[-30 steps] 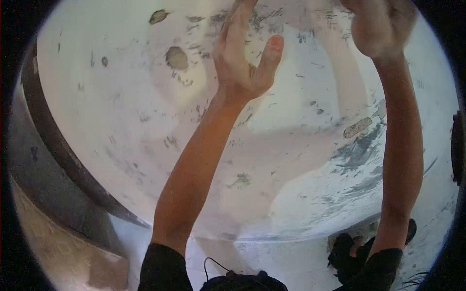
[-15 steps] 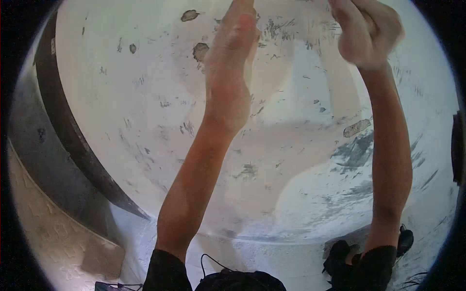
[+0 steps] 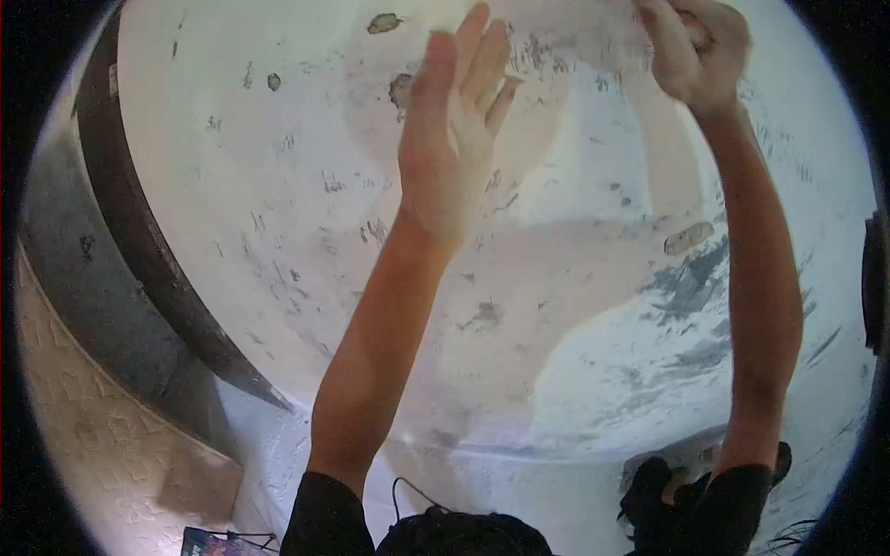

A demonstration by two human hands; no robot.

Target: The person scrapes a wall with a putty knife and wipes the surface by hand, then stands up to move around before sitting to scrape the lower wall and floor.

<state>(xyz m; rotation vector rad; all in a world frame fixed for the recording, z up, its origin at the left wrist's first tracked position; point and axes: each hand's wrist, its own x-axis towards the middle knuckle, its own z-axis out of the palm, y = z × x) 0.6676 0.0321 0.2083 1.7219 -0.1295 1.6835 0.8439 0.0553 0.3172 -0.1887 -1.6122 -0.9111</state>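
My left hand (image 3: 454, 139) is raised in front of a whitish wall (image 3: 306, 232) at the upper middle, its fingers apart and nothing in it. Up at the right, my right hand (image 3: 700, 56) has its fingers curled closed near the top edge; what it grips is hidden. Around the hands the wall shows dark scuffs and chipped patches, one (image 3: 400, 91) just left of my left hand and another (image 3: 689, 239) beside my right forearm.
A dark curved strip (image 3: 153, 232) borders the wall at the left, with a tan textured panel (image 3: 102, 408) below it. A dark shoe (image 3: 646, 491) shows at the lower right. A small colourful item (image 3: 209, 543) lies at the bottom left.
My left hand has turned and its fingers now show spread apart. My right hand has shifted slightly up, still curled. The whole view has moved a little.
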